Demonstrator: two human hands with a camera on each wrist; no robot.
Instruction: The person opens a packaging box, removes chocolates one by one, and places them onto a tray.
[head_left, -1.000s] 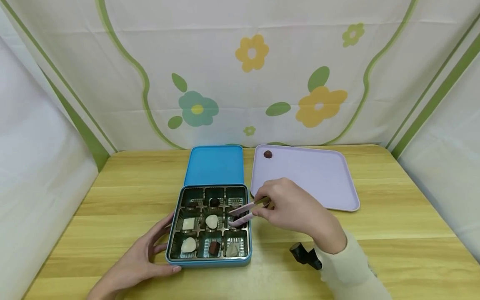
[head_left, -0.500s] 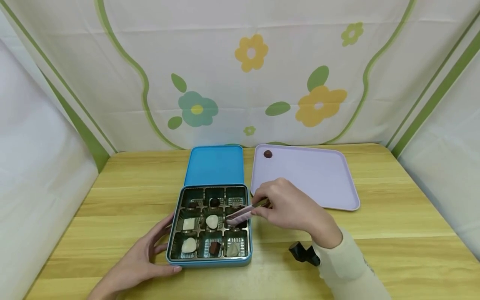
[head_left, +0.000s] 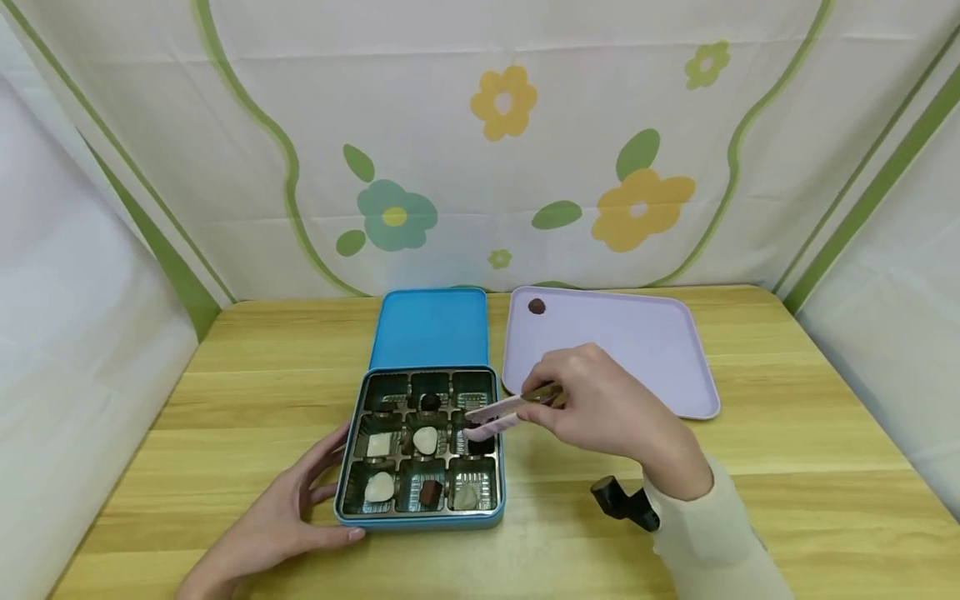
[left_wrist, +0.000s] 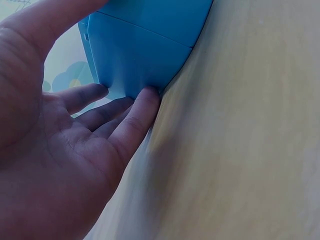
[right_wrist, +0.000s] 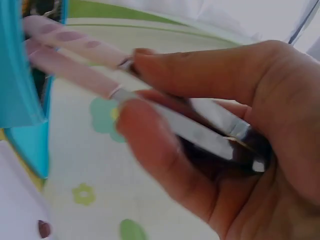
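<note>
My left hand [head_left: 281, 517] rests against the blue tin [head_left: 420, 524]. Its thumb touches the front edge, and in the left wrist view the nearly straight fingers [left_wrist: 137, 117] touch the tin's side. My right hand [head_left: 611, 408] holds small tongs [head_left: 501, 414] with pale pink tips and metal handles [right_wrist: 190, 130]. The tips hang apart over the middle right compartment, where a dark chocolate [head_left: 481, 447] lies partly behind them. Other compartments hold a white heart-shaped chocolate [head_left: 425, 440], a white square one [head_left: 379, 444], a brown one [head_left: 431, 492] and several more.
A blue lid [head_left: 431, 329] lies behind the tin. At the back right, a lilac tray [head_left: 615, 333] carries a round brown chocolate [head_left: 537, 307] in its far left corner. Behind the wooden table [head_left: 262, 367] hangs a flowered cloth [head_left: 450, 125].
The tongs closed half a second ago and are apart again now. My right hand has moved a little up and to the right with them. The left hand stays against the tin.
</note>
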